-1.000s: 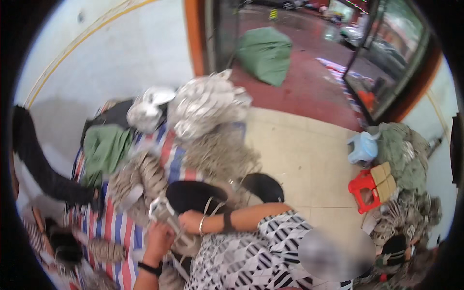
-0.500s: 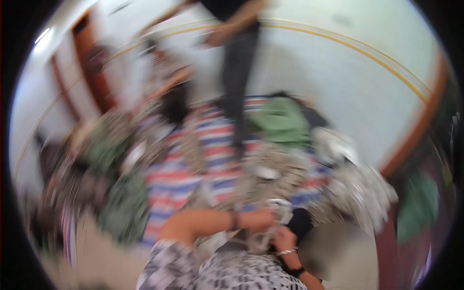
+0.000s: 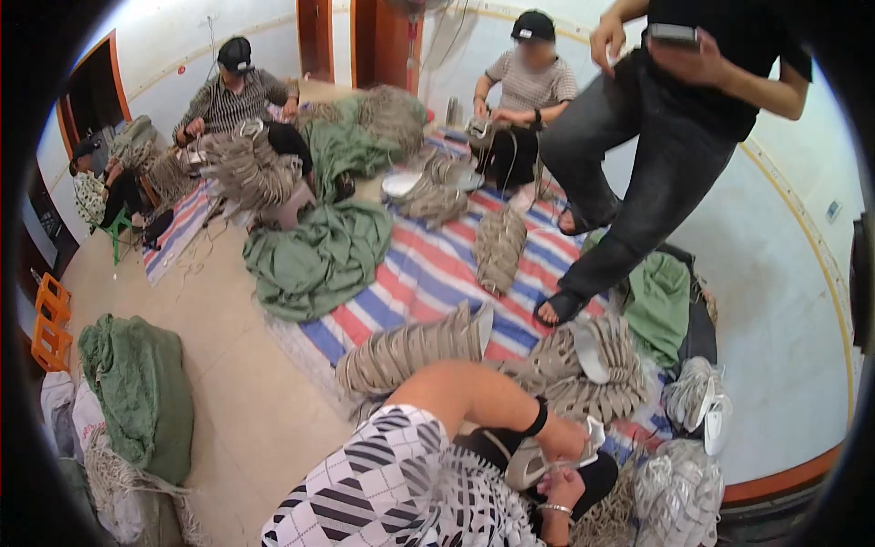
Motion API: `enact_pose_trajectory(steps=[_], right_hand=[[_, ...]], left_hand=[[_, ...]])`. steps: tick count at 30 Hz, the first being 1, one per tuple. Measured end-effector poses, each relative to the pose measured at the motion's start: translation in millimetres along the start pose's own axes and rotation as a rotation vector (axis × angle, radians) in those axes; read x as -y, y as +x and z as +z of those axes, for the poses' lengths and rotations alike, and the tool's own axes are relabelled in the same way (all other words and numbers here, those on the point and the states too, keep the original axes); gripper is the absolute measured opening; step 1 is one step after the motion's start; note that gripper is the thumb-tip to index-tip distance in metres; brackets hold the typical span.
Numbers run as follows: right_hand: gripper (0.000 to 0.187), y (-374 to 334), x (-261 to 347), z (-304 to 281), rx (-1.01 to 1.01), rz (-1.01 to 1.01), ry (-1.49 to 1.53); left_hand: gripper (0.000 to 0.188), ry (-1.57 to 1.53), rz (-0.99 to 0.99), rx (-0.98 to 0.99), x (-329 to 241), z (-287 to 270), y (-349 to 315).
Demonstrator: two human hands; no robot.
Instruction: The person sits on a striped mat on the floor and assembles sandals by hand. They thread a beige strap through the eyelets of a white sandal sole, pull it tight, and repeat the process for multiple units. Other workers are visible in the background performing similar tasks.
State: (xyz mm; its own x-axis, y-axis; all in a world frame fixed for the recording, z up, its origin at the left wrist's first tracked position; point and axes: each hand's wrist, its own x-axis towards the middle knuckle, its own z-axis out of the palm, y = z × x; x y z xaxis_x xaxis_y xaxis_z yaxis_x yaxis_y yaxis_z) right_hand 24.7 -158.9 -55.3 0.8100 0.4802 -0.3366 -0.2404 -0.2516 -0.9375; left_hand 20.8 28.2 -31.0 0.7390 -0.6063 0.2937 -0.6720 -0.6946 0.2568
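In front of my lap, my left hand (image 3: 562, 443), with a black wristband, is closed on a beige shoe upper (image 3: 526, 463) with open strap-like sides. A white stiff piece (image 3: 594, 436) shows beside those fingers, at the upper's end. Just below, my right hand (image 3: 562, 488), wearing a bracelet, pinches at the same upper with bent fingers. Whether a thread or lace is between the fingertips is too small to tell. Just beyond my left forearm lies a nested row of beige uppers (image 3: 415, 348), with another curved row (image 3: 597, 365) to its right.
A person in dark trousers (image 3: 629, 173) stands on the striped sheet (image 3: 401, 273), holding a phone-like device. Several seated people work farther back. Green sacks (image 3: 319, 260) lie on the left, with a full one (image 3: 137, 392) nearer. White uppers (image 3: 679, 488) are piled at my right.
The view has swung left and steadied, so the standing person and sheet now appear farther right. Both hands remain together at the upper.
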Motion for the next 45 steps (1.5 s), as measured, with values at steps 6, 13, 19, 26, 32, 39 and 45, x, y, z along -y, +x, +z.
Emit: enact_pose_trajectory(steps=[6, 13, 19, 26, 32, 39, 45], right_hand=[[0.016, -17, 0, -8, 0.021, -0.016, -0.018], [0.014, -33, 1, -12, -0.020, -0.045, -0.085], [0.013, -17, 7, -6, 0.157, -0.012, 0.044], [0.013, -24, 11, -20, 0.171, 0.079, 0.048], [0.017, -15, 21, -25, 0.249, 0.197, 0.152], [0.021, -15, 33, -34, 0.342, 0.170, -0.082], [0.022, -10, 40, -21, 0.283, 0.369, 0.225]], left_hand=[[0.015, -0.002, 0.003, -0.044, -14, 3, 4], [0.018, 0.009, 0.035, 0.028, -3, 5, 6], [0.016, -0.122, -0.028, 0.019, -12, -10, -3], [0.013, -0.245, 0.019, -0.041, -18, -18, -8], [0.014, -0.180, 0.068, -0.126, -22, -14, -20], [0.020, -0.116, -0.039, -0.137, -36, -5, -30], [0.017, 0.218, -0.105, -0.239, -49, -19, -34]])
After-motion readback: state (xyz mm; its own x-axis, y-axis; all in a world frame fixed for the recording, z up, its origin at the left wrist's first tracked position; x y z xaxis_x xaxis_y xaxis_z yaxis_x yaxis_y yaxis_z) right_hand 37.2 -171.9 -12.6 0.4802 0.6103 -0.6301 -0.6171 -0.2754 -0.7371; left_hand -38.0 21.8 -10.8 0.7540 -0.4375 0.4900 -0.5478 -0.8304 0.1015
